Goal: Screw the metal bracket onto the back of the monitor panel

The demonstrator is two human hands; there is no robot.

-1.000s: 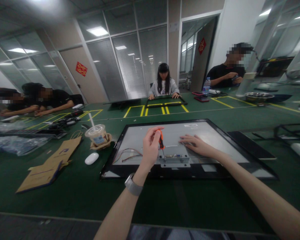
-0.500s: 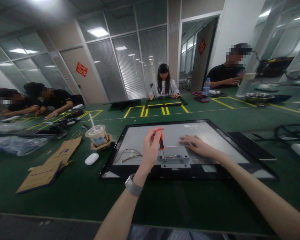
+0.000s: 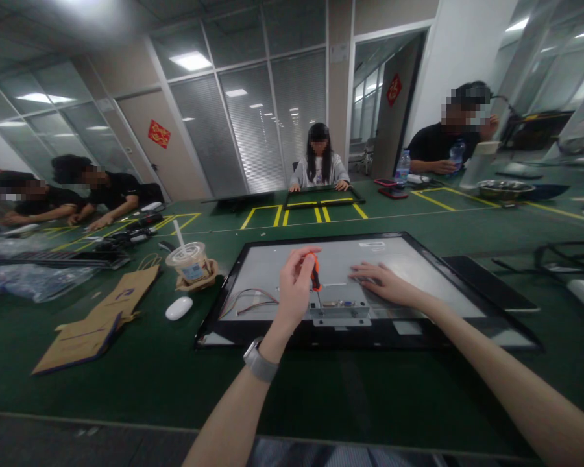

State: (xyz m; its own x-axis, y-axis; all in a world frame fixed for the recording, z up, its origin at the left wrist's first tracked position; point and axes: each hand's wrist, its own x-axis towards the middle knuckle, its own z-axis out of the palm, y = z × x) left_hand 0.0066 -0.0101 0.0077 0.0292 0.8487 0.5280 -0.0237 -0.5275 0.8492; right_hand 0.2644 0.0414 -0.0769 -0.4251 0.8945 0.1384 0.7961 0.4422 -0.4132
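My left hand (image 3: pixel 296 285) is closed around the handle of an orange and black screwdriver (image 3: pixel 316 272). The screwdriver stands nearly upright, its tip down at the left end of a metal bracket (image 3: pixel 343 314) with connector ports. That bracket sits near the front edge of a large display panel (image 3: pixel 282 253), which lies with its grey metal back up inside a black frame. My right hand (image 3: pixel 382 284) rests flat on the panel's back, fingers spread, to the right of the screwdriver. Thin coloured wires (image 3: pixel 253 301) lie on the panel at left. Where exactly the tip sits is too small to tell.
Left of the panel are a white mouse (image 3: pixel 179 309), a lidded drink cup (image 3: pixel 191 263) and a flattened paper bag (image 3: pixel 97 324). A dark flat slab (image 3: pixel 489 283) lies to the right. Across the table a person (image 3: pixel 320 159) holds a black frame (image 3: pixel 324 202).
My hands and the screwdriver stay almost in place. At the far right, a person has shifted and raised one hand towards the head, and a bottle now shows by the other hand.
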